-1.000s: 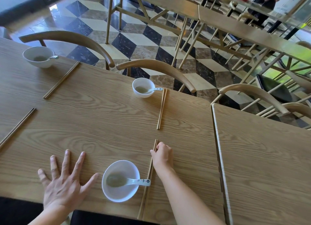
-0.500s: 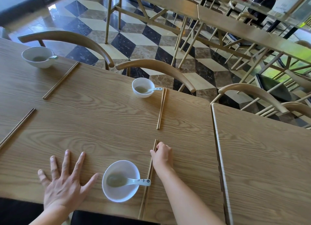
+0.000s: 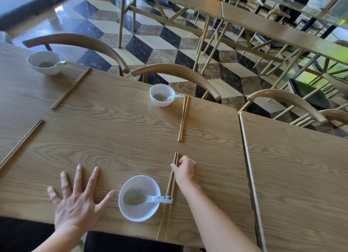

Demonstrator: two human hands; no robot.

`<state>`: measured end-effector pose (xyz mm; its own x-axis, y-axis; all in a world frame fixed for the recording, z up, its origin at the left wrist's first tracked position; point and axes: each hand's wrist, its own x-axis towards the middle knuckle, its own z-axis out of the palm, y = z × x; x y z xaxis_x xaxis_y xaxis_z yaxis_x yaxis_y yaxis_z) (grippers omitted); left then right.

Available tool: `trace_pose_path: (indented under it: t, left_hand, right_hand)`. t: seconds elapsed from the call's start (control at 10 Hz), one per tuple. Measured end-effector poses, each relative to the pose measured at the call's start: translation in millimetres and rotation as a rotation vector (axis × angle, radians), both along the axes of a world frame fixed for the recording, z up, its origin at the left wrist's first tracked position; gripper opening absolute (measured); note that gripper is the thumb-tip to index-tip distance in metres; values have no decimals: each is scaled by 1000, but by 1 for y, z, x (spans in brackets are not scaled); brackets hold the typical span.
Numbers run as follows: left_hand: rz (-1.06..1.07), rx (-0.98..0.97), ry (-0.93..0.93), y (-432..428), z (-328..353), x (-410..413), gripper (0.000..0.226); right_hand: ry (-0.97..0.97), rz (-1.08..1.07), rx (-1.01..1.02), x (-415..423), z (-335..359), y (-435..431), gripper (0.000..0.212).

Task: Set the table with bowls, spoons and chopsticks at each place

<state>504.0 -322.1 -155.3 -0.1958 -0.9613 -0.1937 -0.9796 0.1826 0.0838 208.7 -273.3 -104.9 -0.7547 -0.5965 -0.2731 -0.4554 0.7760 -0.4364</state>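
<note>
The right hand [image 3: 186, 171] lay curled beside the near pair of chopsticks [image 3: 168, 197], its fingers [image 3: 174, 168] touching their far end; whether they gripped I could not tell. The left hand [image 3: 75, 201] lay flat, fingers spread, holding nothing, on the desk [image 3: 116, 131] left of the near white bowl [image 3: 139, 198], whose ceramic spoon [image 3: 150, 198] pointed its handle right, over the chopsticks.

A checkered floor [image 3: 143, 44] of black, cream and brown tiles spreads beyond the wooden table [image 3: 113, 123]. Curved-back chairs [image 3: 177, 71] stand along its far edge. A second table [image 3: 301, 167] butts against its right side.
</note>
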Motion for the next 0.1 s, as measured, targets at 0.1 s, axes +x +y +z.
trace_pose_path:
  t: [0.1]
  left_hand:
    - [4,8,-7,1,4,-1,99]
  right_hand:
    - [20,-21,-17,0,3,10,24]
